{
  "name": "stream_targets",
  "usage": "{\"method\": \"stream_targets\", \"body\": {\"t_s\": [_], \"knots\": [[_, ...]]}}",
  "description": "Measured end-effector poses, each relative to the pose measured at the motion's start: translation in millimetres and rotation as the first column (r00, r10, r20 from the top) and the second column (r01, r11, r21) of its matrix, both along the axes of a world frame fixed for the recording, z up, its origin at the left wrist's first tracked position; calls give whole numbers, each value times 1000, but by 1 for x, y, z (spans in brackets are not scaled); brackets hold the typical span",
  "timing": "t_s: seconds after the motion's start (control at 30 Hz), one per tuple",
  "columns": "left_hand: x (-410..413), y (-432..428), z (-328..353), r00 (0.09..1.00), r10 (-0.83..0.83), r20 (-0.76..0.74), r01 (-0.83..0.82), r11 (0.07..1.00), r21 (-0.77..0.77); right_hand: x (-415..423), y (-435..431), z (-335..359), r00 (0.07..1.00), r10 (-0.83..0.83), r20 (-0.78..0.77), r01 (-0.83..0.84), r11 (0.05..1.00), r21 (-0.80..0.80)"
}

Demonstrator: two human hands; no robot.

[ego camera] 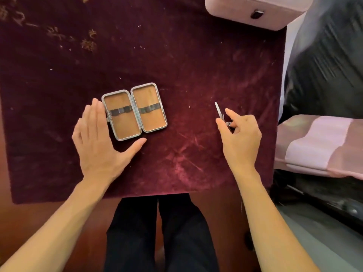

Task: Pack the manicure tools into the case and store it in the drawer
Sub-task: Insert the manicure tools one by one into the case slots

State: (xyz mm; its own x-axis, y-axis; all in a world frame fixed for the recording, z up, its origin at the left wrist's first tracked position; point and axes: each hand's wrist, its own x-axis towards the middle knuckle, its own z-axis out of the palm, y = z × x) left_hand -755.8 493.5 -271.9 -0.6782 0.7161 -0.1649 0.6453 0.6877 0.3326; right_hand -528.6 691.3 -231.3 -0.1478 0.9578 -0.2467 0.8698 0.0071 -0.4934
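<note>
Early stage. Case (134,111) lies open flat on the worktop (196,75), both halves empty, elastic bands (120,111) across each with nothing under them. Left hand (98,142) flat and open, palm down, fingers touching the case's left edge, thumb just below it; holding nothing, looks like bracing. Right hand (240,134) well apart to the right, grip closed on a thin metal tool (219,111), pointed tip up. Only tool I can see. Left to do: slot tools, shut case, stow in drawer; no drawer clearly in view.

Materials: case has metal rim, rounded corners, tan lining. Worktop covered in dark red velvet, scuffed nap, lint specks. Pink padded box (253,10) at top right.
</note>
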Motion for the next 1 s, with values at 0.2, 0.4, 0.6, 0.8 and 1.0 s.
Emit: {"method": "stream_targets", "body": {"t_s": [0.2, 0.4, 0.6, 0.8, 1.0], "knots": [[-15, 9, 9, 990, -60, 127, 41, 988, 150, 21, -12, 11, 996, -53, -67, 57, 997, 59], [-39, 34, 15, 961, -199, 191, 184, 978, 96, 47, -39, 10, 990, -138, -39, 135, 989, -63], [-32, 32, 12, 967, -191, 169, 179, 980, 88, 42, -39, 1, 983, -175, -48, 173, 984, -54], [-26, 31, 9, 975, -192, 108, 182, 978, 102, 37, -43, 0, 987, -153, -55, 154, 988, 29], [-20, 29, 3, 985, -173, 13, 171, 979, 111, 33, -45, 0, 998, -64, -11, 65, 994, 93]]}}
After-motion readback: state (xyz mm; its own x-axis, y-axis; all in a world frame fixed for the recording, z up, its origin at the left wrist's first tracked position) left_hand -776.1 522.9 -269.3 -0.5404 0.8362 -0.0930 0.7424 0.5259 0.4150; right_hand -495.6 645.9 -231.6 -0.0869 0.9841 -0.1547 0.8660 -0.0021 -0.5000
